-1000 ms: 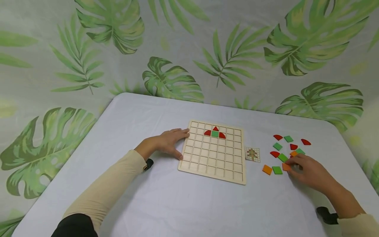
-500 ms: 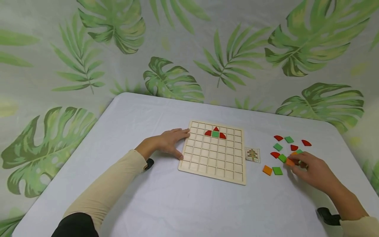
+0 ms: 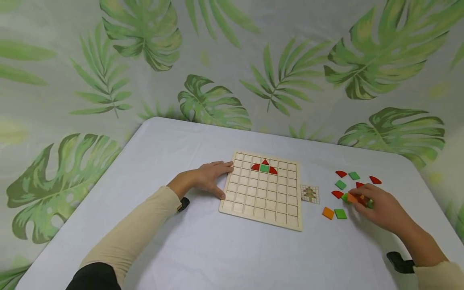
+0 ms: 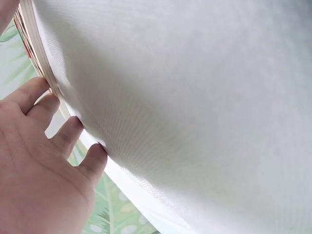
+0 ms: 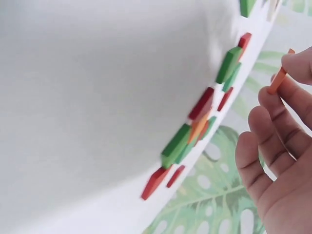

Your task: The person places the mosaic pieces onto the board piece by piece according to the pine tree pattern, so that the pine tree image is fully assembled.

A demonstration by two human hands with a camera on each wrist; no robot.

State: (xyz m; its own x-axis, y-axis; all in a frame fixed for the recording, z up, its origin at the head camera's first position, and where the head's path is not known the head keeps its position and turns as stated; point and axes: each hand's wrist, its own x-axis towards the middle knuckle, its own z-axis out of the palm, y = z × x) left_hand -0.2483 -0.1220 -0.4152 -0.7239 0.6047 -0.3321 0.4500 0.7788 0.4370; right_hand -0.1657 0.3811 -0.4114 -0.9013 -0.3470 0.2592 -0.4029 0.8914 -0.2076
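Observation:
My right hand (image 3: pixel 380 207) pinches a flat orange tile (image 5: pixel 280 79) between thumb and fingers, raised above the loose pieces in the right wrist view. The left hand (image 3: pixel 206 178) rests at the left edge of a wooden grid board (image 3: pixel 262 197), fingers spread and touching the rim, as the left wrist view also shows. Near the board's top sits a green square (image 3: pixel 265 168), with a red triangle (image 3: pixel 265 162) above it and a red quarter-round piece on either side. Some loose pieces are hidden behind the right hand.
Right of the board lies a small pattern card (image 3: pixel 309 194) with a tree-like figure on a grid. Several loose tiles lie farther right, among them an orange square (image 3: pixel 328 213), a green tile (image 3: pixel 340 214) and a red quarter-round (image 3: pixel 341 174). Everything rests on a white-covered table (image 3: pixel 203 249).
The right hand has lifted the orange tile off the table from beside the green tile and moved it slightly up among the loose pieces. The left hand stays at the board's edge.

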